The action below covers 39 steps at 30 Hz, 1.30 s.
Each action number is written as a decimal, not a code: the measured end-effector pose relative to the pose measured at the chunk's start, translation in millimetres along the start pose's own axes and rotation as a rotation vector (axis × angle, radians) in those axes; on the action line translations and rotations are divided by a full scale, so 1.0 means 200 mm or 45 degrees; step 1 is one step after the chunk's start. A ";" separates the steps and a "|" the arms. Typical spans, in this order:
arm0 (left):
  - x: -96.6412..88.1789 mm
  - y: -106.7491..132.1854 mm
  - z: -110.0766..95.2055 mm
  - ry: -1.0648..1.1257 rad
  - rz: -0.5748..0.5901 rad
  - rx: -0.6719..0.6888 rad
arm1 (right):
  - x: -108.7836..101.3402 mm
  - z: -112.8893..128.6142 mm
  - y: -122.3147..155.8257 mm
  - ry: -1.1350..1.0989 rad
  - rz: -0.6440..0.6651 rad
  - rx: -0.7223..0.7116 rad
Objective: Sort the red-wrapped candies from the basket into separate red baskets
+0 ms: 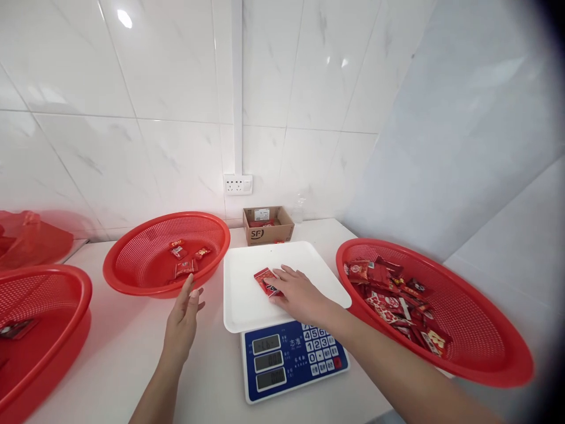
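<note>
My right hand (298, 292) is over the white weighing pan (247, 309), with index finger and thumb on a small red snack packet (266, 282); its other fingers stretch out above the pan. The packet lies at a slant near the pan's middle, its right end partly covered by my fingers. In front of the pan is the scale's blue panel (295, 364), with three displays and a keypad. My left hand (183, 315) is raised over the table, empty, fingers apart and loosely bent, close to the near rim of a red basket (132, 250) that has a few red packets (184, 269) inside.
Right of the scale, a large red basket (481, 318) holds many red packets (392, 300). Another red basket (53, 330) stands at the left edge, near a red plastic bag (39, 241). A cardboard box (269, 234) sits behind the pan, below a wall socket (238, 184).
</note>
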<state>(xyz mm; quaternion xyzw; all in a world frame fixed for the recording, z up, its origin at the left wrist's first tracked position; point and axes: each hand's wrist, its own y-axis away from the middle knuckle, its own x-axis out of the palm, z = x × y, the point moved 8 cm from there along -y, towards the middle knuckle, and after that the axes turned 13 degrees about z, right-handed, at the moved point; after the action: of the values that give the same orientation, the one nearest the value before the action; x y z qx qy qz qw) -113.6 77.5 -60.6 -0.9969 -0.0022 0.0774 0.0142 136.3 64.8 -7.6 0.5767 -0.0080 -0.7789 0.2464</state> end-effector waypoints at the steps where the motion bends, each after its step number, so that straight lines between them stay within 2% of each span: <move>1: -0.01 0.00 0.00 -0.002 -0.012 -0.023 | 0.01 0.02 0.01 0.007 0.004 -0.009; 5: -0.06 0.01 0.00 0.007 -0.117 -0.020 | 0.03 0.03 0.06 0.022 0.067 -0.022; 7: -0.10 0.04 -0.02 -0.049 -0.226 0.016 | 0.05 0.01 0.08 0.023 0.109 -0.053; 9: -0.13 0.08 -0.06 -0.158 -0.351 0.047 | 0.06 0.00 0.09 0.032 0.115 -0.094; 11: -0.12 0.12 -0.14 -0.280 -0.398 0.117 | 0.06 -0.01 0.09 0.043 0.081 -0.110; 13: -0.03 0.12 -0.26 -0.408 -0.260 0.241 | 0.06 -0.01 0.09 0.047 0.036 -0.112; 17: 0.33 0.06 -0.48 -0.824 0.260 0.435 | 0.03 0.01 0.08 0.013 -0.083 -0.126; 20: 0.55 -0.03 -0.52 -1.172 0.508 0.417 | 0.02 0.01 0.08 -0.027 -0.169 -0.141; 23: 0.67 -0.12 -0.49 -1.275 0.626 0.356 | 0.01 0.02 0.09 -0.059 -0.253 -0.169; 28: 0.73 -0.18 -0.44 -1.107 0.727 0.279 | 0.01 0.00 0.11 -0.124 -0.328 -0.202; 31: 0.73 -0.14 -0.47 -0.945 0.706 0.299 | -0.02 -0.05 0.14 -0.389 -0.412 -0.146; 34: 0.71 -0.08 -0.55 -0.460 0.689 0.328 | -0.08 -0.12 0.18 -0.777 -0.542 -0.099; 37: 0.69 -0.02 -0.61 0.057 0.708 0.287 | -0.11 -0.09 0.21 -0.955 -0.453 -0.194; 39: 0.71 0.02 -0.60 0.135 0.798 0.176 | -0.11 -0.05 0.22 -1.001 -0.366 -0.282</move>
<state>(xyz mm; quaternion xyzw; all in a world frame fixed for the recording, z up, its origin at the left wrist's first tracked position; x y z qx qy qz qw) 45.6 70.2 35.4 -0.9484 0.3108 0.0261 0.0572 166.5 36.9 22.8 0.2014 0.0629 -0.9618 0.1742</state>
